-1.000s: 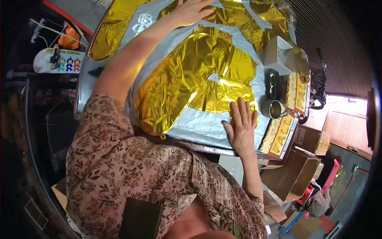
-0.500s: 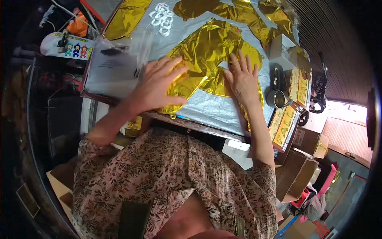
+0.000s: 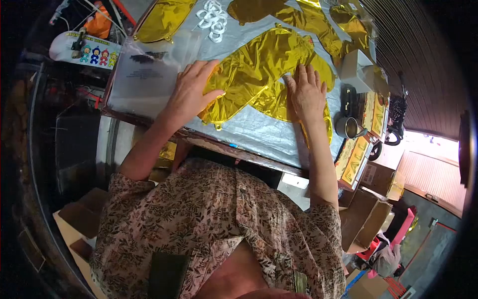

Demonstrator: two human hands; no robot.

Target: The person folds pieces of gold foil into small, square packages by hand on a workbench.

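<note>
A flat, uninflated gold foil balloon (image 3: 259, 70) lies across the grey-covered tabletop (image 3: 259, 134) in front of me. On its left edge rests my left hand (image 3: 190, 94), fingers stretched out and thumb spread onto the foil. My right hand (image 3: 307, 97) lies flat on the balloon's right part, its fingers extended. Neither hand grips anything. Small tabs stick out from the balloon's outline, one of them near the lower left corner.
More gold foil balloons (image 3: 167, 22) lie at the back, near white ribbon loops (image 3: 213, 19). A clear plastic bag (image 3: 149, 82) covers the left side. On the right are a white box (image 3: 357, 72), a metal cup (image 3: 346, 127) and packages marked FALL (image 3: 355, 159).
My left hand has moved left to the balloon's edge, and the balloon's lower left part has shifted up and lies flatter. My right hand stays nearly in place.
</note>
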